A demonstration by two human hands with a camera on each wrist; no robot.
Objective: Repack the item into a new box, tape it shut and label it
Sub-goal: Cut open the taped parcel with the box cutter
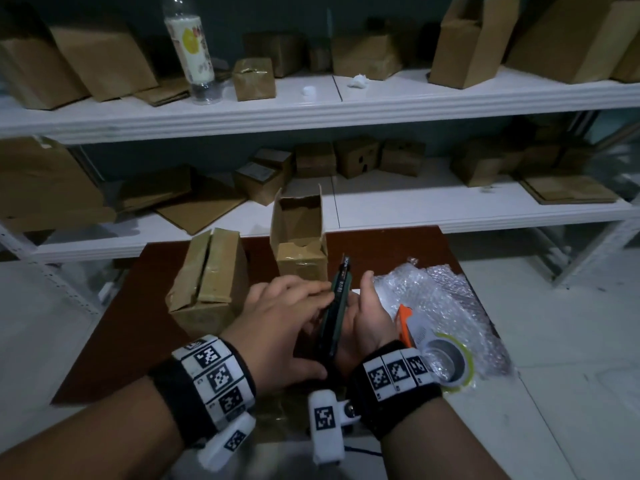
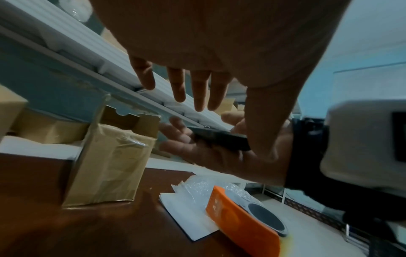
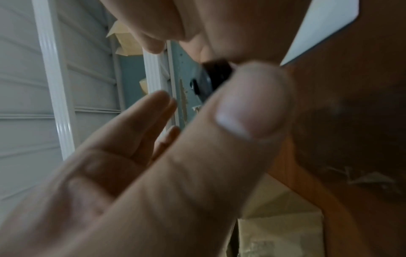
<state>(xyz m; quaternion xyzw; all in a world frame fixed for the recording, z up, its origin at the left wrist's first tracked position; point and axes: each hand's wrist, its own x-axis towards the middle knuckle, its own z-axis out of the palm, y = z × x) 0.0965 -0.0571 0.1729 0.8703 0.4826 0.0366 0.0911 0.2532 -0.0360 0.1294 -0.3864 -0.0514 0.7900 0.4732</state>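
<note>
Both hands met at a slim dark green item above the brown table.

Head view: left hand (image 1: 277,327) lay with straight fingers flat against the dark green item (image 1: 337,306), and right hand (image 1: 367,317) cupped it from the other side, thumb up – item on edge, just in front of the open box (image 1: 299,237); a taped box (image 1: 207,282) stood left, bubble wrap (image 1: 440,299), an orange cutter (image 1: 403,318) and a tape roll (image 1: 446,362) right. Left wrist view: left fingers (image 2: 178,83) were spread and straight, while the item (image 2: 219,139) rested in the right palm (image 2: 211,154), whose fingers were loosely curled under it. Right wrist view – blurred: thumb (image 3: 241,113) pressed the item's dark end (image 3: 217,73), other fingers extended together.
</note>
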